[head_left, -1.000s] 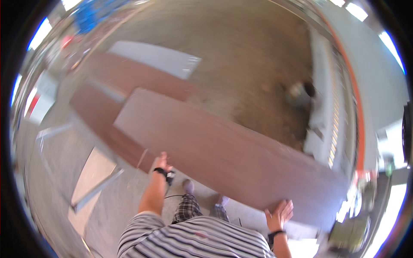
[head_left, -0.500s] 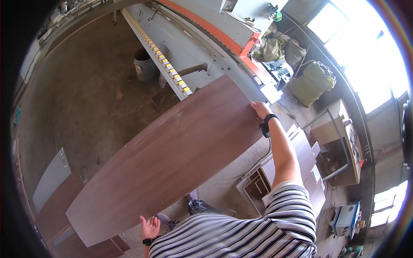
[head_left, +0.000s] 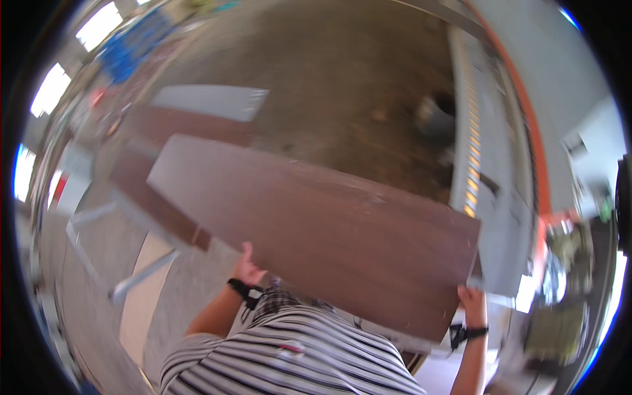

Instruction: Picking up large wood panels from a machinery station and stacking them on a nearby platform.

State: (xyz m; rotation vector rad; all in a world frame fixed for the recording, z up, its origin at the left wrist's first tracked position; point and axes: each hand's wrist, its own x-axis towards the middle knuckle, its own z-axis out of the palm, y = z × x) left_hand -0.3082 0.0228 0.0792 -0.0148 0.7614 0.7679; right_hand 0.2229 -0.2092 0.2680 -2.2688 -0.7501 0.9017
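A long brown wood-grain board (head_left: 316, 230) spans the view in front of my body, its paler, narrower end at the left. At its near edge, left of the middle, my left hand (head_left: 249, 268) holds it with the thumb up and the other fingers mostly hidden underneath. My right hand (head_left: 471, 304) grips the board's right end near the corner, fingers wrapped round the edge. Both wrists wear black straps.
Beyond the board's left end lie more brown panels (head_left: 191, 125) and a grey-white one (head_left: 210, 99), near a metal-legged stand (head_left: 141, 280). A machine rail with yellow blocks (head_left: 473, 145) runs at the right, beside a grey bucket (head_left: 436, 117). Motion blurs the edges.
My view has swung left, and the board now lies more crosswise. My left hand, formerly apart from the near edge, has come onto it. The right hand keeps its grip on the right end.
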